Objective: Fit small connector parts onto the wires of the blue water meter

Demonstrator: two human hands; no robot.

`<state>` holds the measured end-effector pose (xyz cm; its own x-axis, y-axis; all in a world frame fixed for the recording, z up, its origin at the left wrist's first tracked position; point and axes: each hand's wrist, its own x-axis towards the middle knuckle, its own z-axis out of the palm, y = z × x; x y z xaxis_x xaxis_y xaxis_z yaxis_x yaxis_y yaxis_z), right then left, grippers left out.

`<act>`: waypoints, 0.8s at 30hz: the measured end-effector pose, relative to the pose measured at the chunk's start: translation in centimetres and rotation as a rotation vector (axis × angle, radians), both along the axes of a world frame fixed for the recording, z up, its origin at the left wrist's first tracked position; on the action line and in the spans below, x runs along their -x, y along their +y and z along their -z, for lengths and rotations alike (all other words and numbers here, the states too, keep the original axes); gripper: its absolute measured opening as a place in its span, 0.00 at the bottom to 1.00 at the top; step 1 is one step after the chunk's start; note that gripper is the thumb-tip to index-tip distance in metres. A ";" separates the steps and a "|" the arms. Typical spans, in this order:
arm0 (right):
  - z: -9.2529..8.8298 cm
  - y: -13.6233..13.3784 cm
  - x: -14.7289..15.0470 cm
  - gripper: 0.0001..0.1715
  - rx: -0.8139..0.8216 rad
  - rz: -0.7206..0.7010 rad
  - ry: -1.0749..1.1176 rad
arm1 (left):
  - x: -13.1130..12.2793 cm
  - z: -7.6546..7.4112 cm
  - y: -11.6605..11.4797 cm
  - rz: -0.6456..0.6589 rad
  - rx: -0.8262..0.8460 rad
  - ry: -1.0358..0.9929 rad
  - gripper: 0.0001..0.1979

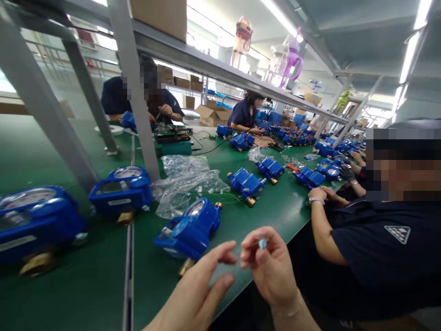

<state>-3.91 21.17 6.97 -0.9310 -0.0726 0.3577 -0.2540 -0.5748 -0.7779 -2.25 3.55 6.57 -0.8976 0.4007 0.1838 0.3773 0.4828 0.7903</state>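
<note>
My right hand [270, 266] pinches a small light-blue plastic piece [262, 243] between thumb and fingers, above the table's front edge. To its left, my left hand [206, 280] has its thumb and fingers apart, with nothing between them. Just beyond the left hand lies a blue water meter [193, 230] with a round dial and brass fittings. Behind that meter, clear plastic bags [188, 184] hold small pale pieces, with some thin green wires [227, 197] beside them. The fine shape of the piece in my right hand is blurred.
Two more water meters [120, 191] [37, 220] stand at left by the grey shelf posts [136, 92]. Others [246, 181] line the green table [275, 216] further off. A co-worker [379, 239] sits close on my right; two people work across the table. Bottles [292, 59] stand on the overhead shelf.
</note>
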 end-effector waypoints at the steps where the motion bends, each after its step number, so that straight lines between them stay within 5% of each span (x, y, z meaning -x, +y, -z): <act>1: 0.9 0.2 -1.0 0.13 0.014 0.024 -0.039 | -0.5 0.1 0.7 0.068 0.006 -0.112 0.15; 5: 6.2 2.9 -2.5 0.15 -0.071 0.225 -0.300 | -2.1 1.9 -0.1 0.110 0.028 -0.352 0.19; 8: 10.2 3.6 -2.6 0.25 -0.483 0.504 -0.386 | -2.7 3.2 -1.4 0.053 0.052 -0.480 0.18; 10: 11.5 2.6 -3.1 0.34 -0.804 0.752 -0.163 | -2.6 3.4 -1.7 0.022 0.057 -0.528 0.17; 12: 11.3 0.9 -3.9 0.34 -1.025 0.728 0.213 | -2.3 3.2 -1.6 0.030 0.034 -0.521 0.17; 14: 10.3 -0.8 -4.7 0.28 -1.084 0.460 0.439 | -2.1 2.9 -1.5 0.059 -0.020 -0.485 0.17; 17: 8.9 -2.2 -4.9 0.19 -1.047 0.231 0.377 | -2.0 2.8 -2.1 0.106 -0.042 -0.453 0.18; 24: 7.0 -0.6 -2.9 0.07 -1.214 0.315 0.224 | -2.3 4.2 -4.2 0.006 0.040 -0.348 0.16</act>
<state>-1.03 20.61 -0.04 -0.8956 -0.2502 0.3678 -0.4427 0.5822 -0.6819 0.08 -0.64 2.41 -0.9014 0.4069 -0.1482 0.0919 0.5142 0.8527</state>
